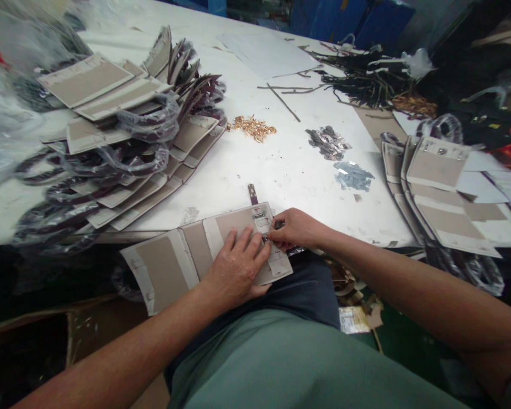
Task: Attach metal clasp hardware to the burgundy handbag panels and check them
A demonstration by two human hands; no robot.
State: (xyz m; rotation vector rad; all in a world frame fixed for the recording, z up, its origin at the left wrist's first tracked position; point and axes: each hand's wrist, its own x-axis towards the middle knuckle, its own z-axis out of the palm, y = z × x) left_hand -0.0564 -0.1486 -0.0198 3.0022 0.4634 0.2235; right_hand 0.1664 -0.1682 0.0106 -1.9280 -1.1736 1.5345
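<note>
At near edge of table [221, 176], tan panel [196, 244] juts over lap [313, 284]. L hand [241, 261] flat on it, fingers spread; R hand [292, 227] pinched at its R end, can't tell on what. Cardboard box [97, 318] below L corner, contents too dark. L stack [91, 135] & R stack [434, 196] overhang near edge, well apart. Packet [353, 320] below, print unreadable.

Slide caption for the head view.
Left hand resting on a beige panel, right hand at its edge; gold-coloured pieces lie on the white table.
</note>
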